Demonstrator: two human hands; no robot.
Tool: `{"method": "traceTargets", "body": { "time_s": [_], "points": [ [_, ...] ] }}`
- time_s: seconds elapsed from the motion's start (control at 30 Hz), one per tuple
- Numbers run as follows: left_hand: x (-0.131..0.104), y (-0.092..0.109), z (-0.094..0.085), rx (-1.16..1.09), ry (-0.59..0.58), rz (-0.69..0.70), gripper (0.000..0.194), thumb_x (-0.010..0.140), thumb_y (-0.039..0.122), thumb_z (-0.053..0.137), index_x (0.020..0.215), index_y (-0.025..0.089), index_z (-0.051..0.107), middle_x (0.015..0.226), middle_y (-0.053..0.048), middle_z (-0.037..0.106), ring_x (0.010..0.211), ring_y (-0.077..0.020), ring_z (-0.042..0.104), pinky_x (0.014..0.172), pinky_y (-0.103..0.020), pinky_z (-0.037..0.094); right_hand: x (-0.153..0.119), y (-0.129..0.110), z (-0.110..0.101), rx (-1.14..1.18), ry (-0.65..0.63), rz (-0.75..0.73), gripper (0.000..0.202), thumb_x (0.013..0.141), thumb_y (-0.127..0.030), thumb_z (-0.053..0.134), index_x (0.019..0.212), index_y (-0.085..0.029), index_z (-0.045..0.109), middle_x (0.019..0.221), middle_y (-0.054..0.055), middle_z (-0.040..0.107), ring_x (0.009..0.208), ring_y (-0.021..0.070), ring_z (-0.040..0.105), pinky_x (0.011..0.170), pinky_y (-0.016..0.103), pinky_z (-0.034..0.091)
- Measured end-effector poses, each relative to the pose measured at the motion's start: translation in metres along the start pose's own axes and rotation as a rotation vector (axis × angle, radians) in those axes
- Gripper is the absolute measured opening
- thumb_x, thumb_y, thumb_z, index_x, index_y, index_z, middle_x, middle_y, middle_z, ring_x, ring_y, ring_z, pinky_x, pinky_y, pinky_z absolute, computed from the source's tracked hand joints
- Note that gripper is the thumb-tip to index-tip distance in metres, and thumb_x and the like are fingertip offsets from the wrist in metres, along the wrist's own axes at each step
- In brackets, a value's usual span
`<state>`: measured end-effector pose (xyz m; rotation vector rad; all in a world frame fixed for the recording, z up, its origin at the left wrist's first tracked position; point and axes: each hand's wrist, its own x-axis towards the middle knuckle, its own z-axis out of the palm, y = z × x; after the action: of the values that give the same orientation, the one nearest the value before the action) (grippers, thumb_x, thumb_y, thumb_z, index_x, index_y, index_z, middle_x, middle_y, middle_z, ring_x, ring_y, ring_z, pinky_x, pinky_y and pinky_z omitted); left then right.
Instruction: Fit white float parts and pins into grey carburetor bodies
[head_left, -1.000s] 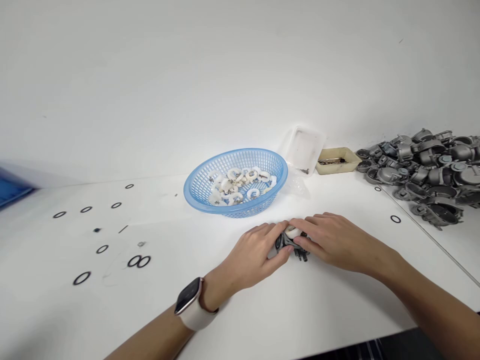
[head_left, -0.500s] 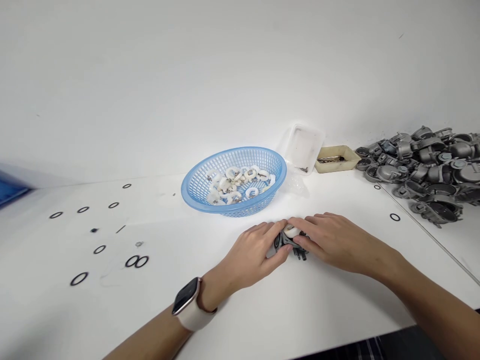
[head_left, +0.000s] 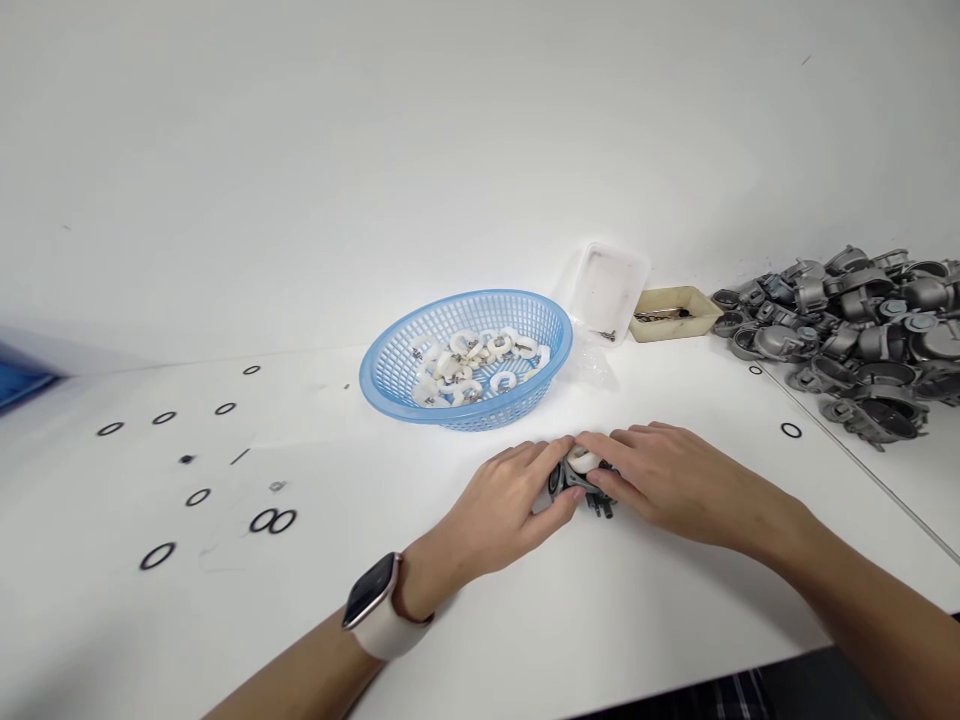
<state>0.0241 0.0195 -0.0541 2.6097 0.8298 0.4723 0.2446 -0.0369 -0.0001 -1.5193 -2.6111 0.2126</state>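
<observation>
A grey metal housing rests on the white table between my two hands, with a white plastic ring seated on top of it. My left hand grips the housing from the left, its index finger over the far side and its thumb at the near side. From the right, my right hand closes its fingers and thumb around the ring and the housing. Much of both parts is covered by my fingers.
Behind my hands stands a blue basket of white rings. Further right are a white tray, a cream box with small metal pieces, and a heap of grey housings. Several black O-rings lie on the left.
Both hands stay in the same place on the housing and ring. Only a slight shift of the camera view shows.
</observation>
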Motion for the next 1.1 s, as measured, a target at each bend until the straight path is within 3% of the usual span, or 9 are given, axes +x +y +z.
{"method": "traceTargets", "body": {
  "time_s": [0.83,1.1],
  "points": [
    [0.0,0.001,-0.001,0.029,0.035,0.03,0.035,0.103,0.039,0.043,0.13,0.019,0.049,0.1,-0.008,0.071,0.087,-0.0272,0.067,0.075,-0.039,0.051,-0.007,-0.006,-0.004,-0.08,-0.059,0.037,0.035,0.11,-0.026,0.036,0.141,-0.017,0.048,0.081,0.003,0.068,0.065,0.0196,0.061,0.06,0.033,0.039],
    [0.0,0.0,0.0,0.037,0.037,0.041,0.037,0.103,0.039,0.043,0.133,0.018,0.047,0.098,-0.007,0.069,0.085,-0.0265,0.066,0.074,-0.038,0.051,-0.014,-0.005,-0.006,-0.151,-0.063,-0.031,0.046,0.104,-0.013,0.038,0.15,-0.013,0.041,0.085,0.006,0.069,0.068,0.0217,0.062,0.06,0.034,0.039]
  ]
}}
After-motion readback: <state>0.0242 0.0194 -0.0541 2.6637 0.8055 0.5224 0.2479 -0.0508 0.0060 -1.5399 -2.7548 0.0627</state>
